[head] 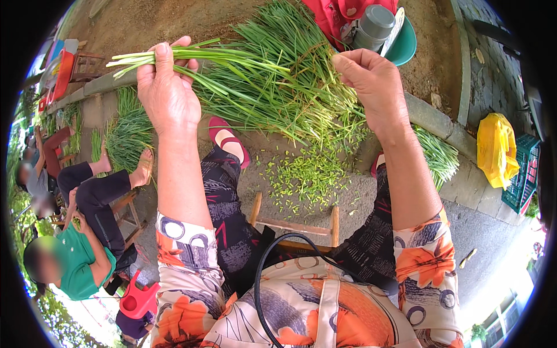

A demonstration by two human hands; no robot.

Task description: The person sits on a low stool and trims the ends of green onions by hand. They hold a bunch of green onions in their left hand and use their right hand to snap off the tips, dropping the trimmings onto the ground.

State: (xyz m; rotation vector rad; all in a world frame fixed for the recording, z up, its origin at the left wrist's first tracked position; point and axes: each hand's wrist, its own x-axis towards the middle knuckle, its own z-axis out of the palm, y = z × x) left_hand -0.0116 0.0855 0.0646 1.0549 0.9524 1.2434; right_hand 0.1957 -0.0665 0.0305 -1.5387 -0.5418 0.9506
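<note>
My left hand (167, 87) is raised over the ground, shut on a small bunch of chive-like stalks (209, 54). Their pale ends point left and the green leaves reach right. On the right, thumb and fingertips of my right hand (370, 82) are pinched together; I make out nothing between them. It hovers over the right side of a large heap of the same leafy stalks (270, 95), some with brown, withered leaves. Below the heap, short cut stem pieces (304, 178) lie scattered on the pavement between my feet.
A teal basin (402, 45) with a grey flask (374, 27) stands beyond the heap, near a red bag (335, 17). A stone kerb (428, 115) crosses behind. Right are a yellow plastic bag (496, 150) and a green crate (522, 174). Seated people (82, 256) work at left.
</note>
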